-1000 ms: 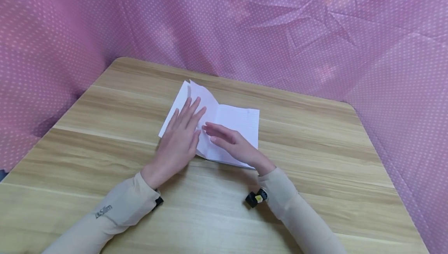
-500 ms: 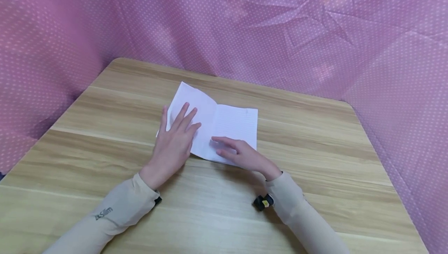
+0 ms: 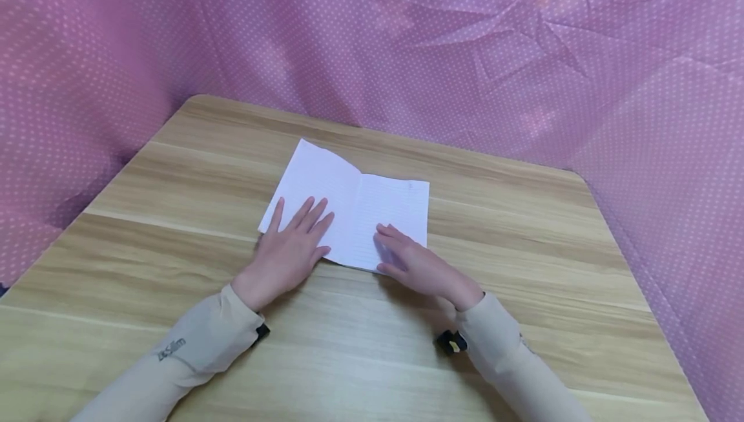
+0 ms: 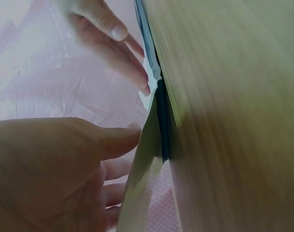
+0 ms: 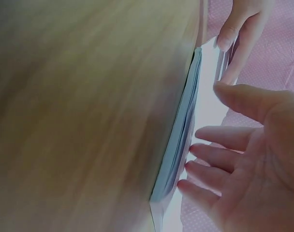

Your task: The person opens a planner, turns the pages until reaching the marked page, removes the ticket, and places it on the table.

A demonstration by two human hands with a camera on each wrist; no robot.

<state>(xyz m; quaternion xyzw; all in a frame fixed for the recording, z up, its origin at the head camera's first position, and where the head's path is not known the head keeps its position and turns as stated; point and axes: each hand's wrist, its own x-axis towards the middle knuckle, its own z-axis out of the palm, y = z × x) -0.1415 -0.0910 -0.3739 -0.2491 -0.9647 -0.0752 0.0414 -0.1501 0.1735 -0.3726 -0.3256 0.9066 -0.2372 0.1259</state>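
Note:
An open notebook [image 3: 389, 199] with white, faintly lined pages lies on the wooden table, its left half angled away from the right. My left hand [image 3: 287, 247] rests with spread fingers on the lower part of the left page. In the left wrist view, that left page [image 4: 146, 145] bows up off the dark cover [image 4: 162, 123] beneath. Over the lower right page is my right hand [image 3: 418, 265], its fingers extended. The right wrist view shows its fingertips [image 5: 191, 150] at the page surface, beside the thick stack of page edges [image 5: 178, 130]; contact is hard to tell.
The wooden table [image 3: 349, 357] spreads around the notebook on all sides. A pink dotted curtain [image 3: 372, 41] hangs behind and beside it. Both sleeves are beige, and a small black device [image 3: 451, 342] sits at the right wrist.
A raised page has gone down flat onto the left side. My left hand has slid toward me down the left page, while my right hand has shifted right and nearer, away from the fold.

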